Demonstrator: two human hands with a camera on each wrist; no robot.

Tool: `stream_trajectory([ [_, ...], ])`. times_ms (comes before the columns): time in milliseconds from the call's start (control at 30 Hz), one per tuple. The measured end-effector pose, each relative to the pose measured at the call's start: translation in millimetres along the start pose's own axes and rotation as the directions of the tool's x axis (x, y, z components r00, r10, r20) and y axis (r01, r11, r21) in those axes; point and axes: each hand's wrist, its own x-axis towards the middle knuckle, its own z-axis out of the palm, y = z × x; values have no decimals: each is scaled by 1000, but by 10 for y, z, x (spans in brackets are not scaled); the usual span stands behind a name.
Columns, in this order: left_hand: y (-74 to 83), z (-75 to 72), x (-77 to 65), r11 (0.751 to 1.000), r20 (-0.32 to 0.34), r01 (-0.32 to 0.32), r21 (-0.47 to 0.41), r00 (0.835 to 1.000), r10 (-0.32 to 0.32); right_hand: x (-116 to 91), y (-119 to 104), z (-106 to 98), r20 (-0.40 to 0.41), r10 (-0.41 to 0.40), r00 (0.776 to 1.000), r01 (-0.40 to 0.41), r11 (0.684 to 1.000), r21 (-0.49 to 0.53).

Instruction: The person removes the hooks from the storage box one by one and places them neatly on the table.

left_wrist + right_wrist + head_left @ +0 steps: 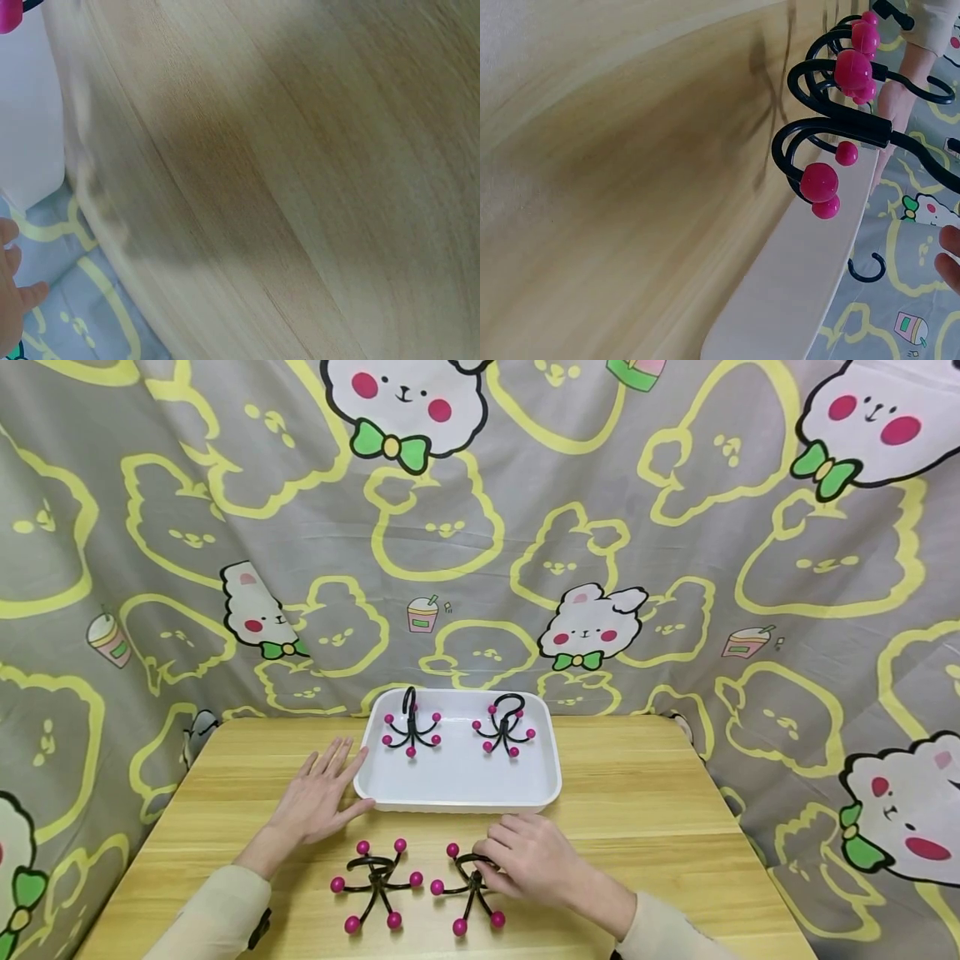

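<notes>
Two black hook hangers with curved prongs and pink ball tips stand on the table, a left one [377,881] and a right one [472,885]. My right hand [528,860] pinches the top hook of the right one; its hidden side lies behind the fingers. In the right wrist view its black stem [855,124] runs off the edge near the fingertips [949,255]. With fingers spread, my left hand [318,793] rests against the left side of a white tray [457,803]. Inside the tray sit two more such hangers, left [411,735] and right [504,731].
The light wooden table [637,827] reaches back to a grey patterned curtain [465,552], which also hangs along both sides. The tray stands at the table's back edge, behind the two front hangers. Bare wood fills most of the left wrist view.
</notes>
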Motion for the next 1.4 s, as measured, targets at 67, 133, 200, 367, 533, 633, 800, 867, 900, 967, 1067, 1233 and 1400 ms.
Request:
stream_trajectory([
  [67,-2,2,-3,1000,-8,-2,0,1000,2,-7,-8,14,-1,-2,1000,2,1000,0],
  [133,-4,7,-6,1000,-19,-4,0,1000,4,-14,-11,26,-2,-4,1000,4,1000,0],
  [200,-3,9,-10,1000,-29,-6,-2,1000,6,-16,-12,33,-2,-2,1000,2,1000,-2],
  [367,8,1,-15,1000,-34,-7,-9,999,6,-14,-9,52,3,-4,1000,4,1000,-15],
  [533,22,-12,-10,1000,-21,-2,-11,1000,2,-9,-4,70,4,-3,1000,3,1000,-9],
  [633,26,-20,-6,1000,-15,1,-9,1000,-2,-4,4,77,9,3,1000,-3,1000,-5],
  [800,22,-22,-4,1000,7,11,-2,1000,-11,1,18,86,21,4,1000,-4,1000,-8],
  [867,22,-23,-4,1000,12,12,-1,1000,-12,2,22,88,23,3,1000,-3,1000,-8],
  [900,21,-23,-4,1000,12,12,-1,1000,-12,2,23,89,23,3,1000,-3,1000,-7],
  [967,22,-22,-6,1000,9,12,-1,1000,-12,1,24,92,24,3,1000,-3,1000,-6],
  [1067,23,-19,-9,1000,0,8,-5,1000,-8,-3,24,94,27,5,1000,-5,1000,-4],
  [1233,26,-14,-10,1000,-16,3,-3,1000,-3,-13,26,96,25,9,1000,-9,1000,-4],
  [1400,22,-17,-11,1000,-11,4,-4,1000,-4,-17,40,75,33,17,999,-17,1000,6],
])
